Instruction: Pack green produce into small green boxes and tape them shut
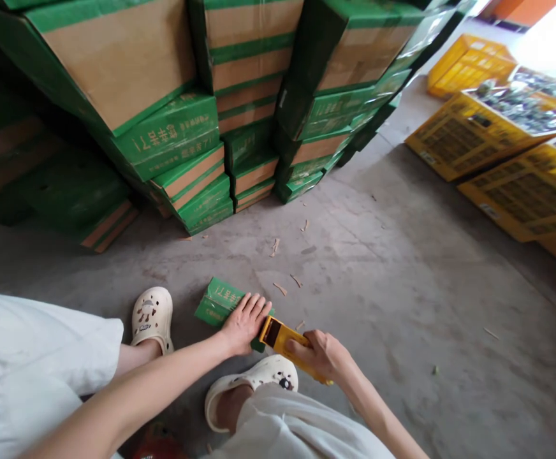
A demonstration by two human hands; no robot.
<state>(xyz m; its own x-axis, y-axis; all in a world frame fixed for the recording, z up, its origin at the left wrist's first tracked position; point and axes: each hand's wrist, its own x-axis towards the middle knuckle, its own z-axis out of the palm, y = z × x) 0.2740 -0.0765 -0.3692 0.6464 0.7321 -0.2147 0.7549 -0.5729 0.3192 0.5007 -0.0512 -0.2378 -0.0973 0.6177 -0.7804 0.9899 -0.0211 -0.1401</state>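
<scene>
On the floor between my feet lies a small folded green cardboard piece [215,303] with light printed lettering. My left hand [247,322] rests flat on its right part, fingers stretched out, hiding some of it. My right hand [320,354] is wrapped round a long yellow hand tool [282,340], thumb on top. A dark brown opening shows at the tool's front end, which is right beside my left fingers at the cardboard's right end. The exact kind of tool cannot be made out.
Stacks of green and brown cartons [254,48] stand ahead and to the left. Yellow plastic crates [464,137], some filled with small items, are at the right. Cardboard scraps [275,247] litter the concrete floor [378,287]. My cream clogs [152,317] flank the cardboard piece.
</scene>
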